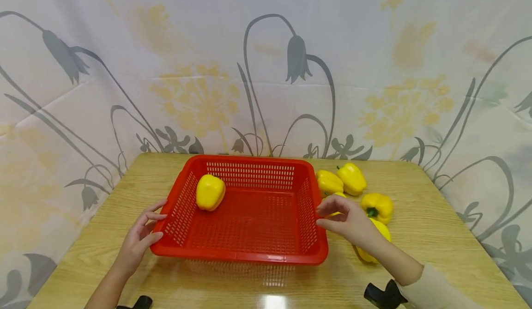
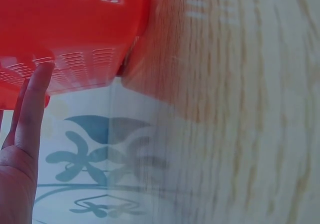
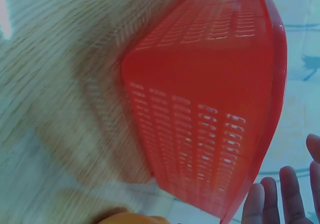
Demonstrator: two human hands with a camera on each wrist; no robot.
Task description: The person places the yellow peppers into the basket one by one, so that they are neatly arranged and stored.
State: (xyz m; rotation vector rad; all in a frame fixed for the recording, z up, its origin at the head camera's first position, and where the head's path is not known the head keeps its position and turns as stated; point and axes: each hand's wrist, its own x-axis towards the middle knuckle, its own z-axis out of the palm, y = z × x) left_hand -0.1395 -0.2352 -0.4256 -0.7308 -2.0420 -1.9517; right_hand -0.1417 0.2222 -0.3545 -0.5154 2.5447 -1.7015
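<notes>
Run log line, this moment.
red perforated plastic basket: one yellow bell pepper inside; left hand: at basket's left end; right hand: by its right end; other yellow peppers: right of basket

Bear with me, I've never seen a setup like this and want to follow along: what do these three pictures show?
No machine here: a person's bare left hand and right hand do the work. The wide picture comes from a camera on the head; the two sideways-looking ones come from a camera on each wrist. Between the hands is a red basket with one yellow pepper in it. To its right, more yellow peppers lie on the wooden table; a flower-patterned backdrop is behind. Neither hand holds a pepper: the left fingers are at the basket's left side, the right fingers by its right rim, though whether the right ones touch is hard to tell.
</notes>
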